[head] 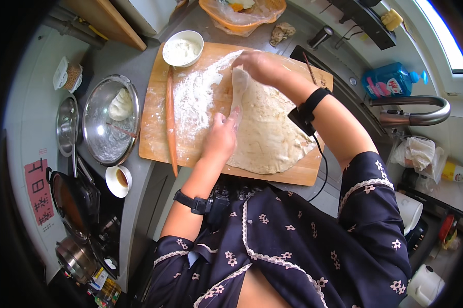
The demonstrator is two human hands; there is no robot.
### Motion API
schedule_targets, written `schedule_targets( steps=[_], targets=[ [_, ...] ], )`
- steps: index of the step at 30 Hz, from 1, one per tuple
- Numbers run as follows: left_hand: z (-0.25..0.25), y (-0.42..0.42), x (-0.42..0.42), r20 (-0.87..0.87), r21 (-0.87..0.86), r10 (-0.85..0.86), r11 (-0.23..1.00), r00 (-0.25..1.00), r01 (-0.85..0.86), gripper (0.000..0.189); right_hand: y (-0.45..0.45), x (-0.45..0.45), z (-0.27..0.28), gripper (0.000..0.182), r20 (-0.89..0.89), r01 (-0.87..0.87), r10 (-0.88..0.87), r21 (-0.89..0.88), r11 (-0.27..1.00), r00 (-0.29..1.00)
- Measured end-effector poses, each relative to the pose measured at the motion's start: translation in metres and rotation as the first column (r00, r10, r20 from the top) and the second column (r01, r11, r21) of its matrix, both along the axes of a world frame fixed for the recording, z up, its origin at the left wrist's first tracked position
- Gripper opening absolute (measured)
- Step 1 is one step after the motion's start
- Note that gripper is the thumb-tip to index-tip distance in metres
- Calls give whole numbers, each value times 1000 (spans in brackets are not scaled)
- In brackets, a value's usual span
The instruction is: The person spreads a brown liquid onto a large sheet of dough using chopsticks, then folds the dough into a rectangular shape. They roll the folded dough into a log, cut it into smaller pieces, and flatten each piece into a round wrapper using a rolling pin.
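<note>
A large sheet of rolled-out dough [272, 131] lies on the wooden board [150, 142]. Its left edge is lifted and turned over into a narrow strip [239, 82]. My left hand [221, 134] pinches this strip at its near end. At the strip's far end, my right hand [256, 67] has its fingers curled around the dough, and the fingertips are partly hidden. White flour [196, 100] is spread left of the sheet. Beside the flour, a tapered wooden rolling pin [170, 119] lies lengthwise near the board's left side.
A white bowl of flour [183, 48] stands on the board's far left corner. A steel basin [112, 119] left of the board holds a dough lump [120, 104] and a chopstick. An orange basket [245, 15] stands behind; a faucet [412, 111] and sink are at right.
</note>
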State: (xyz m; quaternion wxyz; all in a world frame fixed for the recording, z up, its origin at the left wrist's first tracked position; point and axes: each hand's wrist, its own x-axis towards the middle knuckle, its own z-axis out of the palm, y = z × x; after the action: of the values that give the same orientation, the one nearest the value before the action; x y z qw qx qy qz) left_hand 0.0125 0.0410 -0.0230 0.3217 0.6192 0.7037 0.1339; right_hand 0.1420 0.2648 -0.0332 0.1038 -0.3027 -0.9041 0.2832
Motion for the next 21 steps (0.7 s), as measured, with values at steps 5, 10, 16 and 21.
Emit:
schedule_targets(
  steps=[5, 10, 16, 21],
  targets=[
    [-6, 8, 5, -125, -118, -44, 993, 991, 30, 51, -7, -15, 25, 27, 133, -137, 122, 109, 985, 984],
    [1, 20, 7, -29, -106, 2, 994, 1000, -5, 43, -13, -20, 7, 23, 319, -376, 295, 233, 897, 901],
    [-8, 22, 11, 70, 16, 234, 972, 970, -236, 49, -5, -27, 5, 17, 262, -415, 342, 312, 855, 902],
    [-5, 25, 15, -10, -40, 218, 975, 976, -218, 48, -7, -11, 1, 15, 208, -392, 337, 358, 847, 918]
  ],
)
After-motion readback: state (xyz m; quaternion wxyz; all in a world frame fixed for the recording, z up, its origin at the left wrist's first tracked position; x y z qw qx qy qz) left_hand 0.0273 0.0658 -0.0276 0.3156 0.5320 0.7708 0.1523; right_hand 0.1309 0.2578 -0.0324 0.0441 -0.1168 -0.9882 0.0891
